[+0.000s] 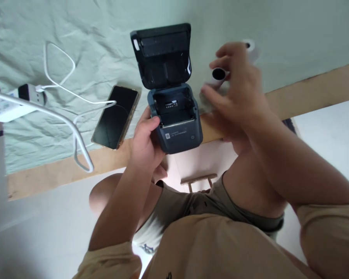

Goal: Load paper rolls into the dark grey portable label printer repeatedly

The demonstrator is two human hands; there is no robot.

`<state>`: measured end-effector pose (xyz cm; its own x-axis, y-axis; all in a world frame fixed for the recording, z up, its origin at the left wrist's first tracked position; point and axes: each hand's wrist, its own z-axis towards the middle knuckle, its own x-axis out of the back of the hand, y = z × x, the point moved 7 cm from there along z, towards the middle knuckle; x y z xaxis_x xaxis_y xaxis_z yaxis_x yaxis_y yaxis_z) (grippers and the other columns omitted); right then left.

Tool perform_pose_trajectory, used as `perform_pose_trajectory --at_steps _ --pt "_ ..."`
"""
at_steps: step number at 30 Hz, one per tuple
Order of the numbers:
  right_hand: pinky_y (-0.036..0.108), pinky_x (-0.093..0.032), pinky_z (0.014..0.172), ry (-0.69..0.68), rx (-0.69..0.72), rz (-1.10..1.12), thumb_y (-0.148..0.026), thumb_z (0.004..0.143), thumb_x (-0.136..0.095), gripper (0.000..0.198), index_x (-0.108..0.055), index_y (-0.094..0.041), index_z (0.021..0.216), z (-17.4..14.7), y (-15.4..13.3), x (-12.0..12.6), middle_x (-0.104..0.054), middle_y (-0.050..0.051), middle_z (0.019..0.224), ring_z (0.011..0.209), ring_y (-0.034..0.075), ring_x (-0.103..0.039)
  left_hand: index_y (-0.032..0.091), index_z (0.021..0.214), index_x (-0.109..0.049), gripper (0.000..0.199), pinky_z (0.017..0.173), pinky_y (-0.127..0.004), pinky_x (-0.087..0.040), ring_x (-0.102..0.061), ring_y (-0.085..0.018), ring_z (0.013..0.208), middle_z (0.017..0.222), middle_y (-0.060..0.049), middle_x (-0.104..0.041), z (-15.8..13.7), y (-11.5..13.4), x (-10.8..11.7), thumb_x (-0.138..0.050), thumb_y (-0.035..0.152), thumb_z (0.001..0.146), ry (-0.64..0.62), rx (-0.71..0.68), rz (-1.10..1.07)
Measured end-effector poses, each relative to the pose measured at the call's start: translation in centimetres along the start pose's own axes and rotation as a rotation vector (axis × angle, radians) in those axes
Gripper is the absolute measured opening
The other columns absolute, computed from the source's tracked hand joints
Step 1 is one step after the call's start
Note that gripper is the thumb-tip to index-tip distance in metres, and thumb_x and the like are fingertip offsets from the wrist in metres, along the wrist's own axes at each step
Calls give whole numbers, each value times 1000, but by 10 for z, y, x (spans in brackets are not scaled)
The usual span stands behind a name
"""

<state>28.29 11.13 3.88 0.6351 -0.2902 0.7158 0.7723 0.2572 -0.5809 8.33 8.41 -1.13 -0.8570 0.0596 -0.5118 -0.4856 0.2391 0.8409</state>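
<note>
My left hand (147, 141) grips a dark blue-grey label printer (178, 135) by its left side, thumb near the rim of the bay. The printer's lid (164, 58) stands swung up, showing the inside. To the right, my right hand (235, 85), slightly blurred, curves its thumb and fingers around a small white label roll (219, 74) with a dark round core. Part of this roll is hidden by the fingers. A second white roll (250, 45) sits just behind that hand, partly covered by it.
A black-screened phone (116, 116) lies left of the printer. White cables (64, 87) loop over the green cloth (90, 35) from a white power strip (16, 102). The table's wooden edge (314, 89) runs in front of me. A wooden stool (199, 179) shows below.
</note>
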Motion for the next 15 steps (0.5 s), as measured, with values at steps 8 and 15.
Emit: perform_pose_trajectory --at_steps 8,15 --pt "47 -43 97 176 -251 -200 -25 73 -67 43 -57 -12 113 19 55 26 -50 20 122 108 30 -53 24 97 -70 22 86 -35 -57 -69 -20 98 94 1 -75 0 0 -5 -54 33 85 -29 17 -35" --pt "41 -40 93 178 -249 -112 -14 73 -63 28 -54 -22 99 21 63 20 -57 9 104 93 21 -50 24 97 -70 21 88 -38 -56 -69 -20 91 93 3 -76 1 -1 -7 -53 30 86 -56 42 -87"
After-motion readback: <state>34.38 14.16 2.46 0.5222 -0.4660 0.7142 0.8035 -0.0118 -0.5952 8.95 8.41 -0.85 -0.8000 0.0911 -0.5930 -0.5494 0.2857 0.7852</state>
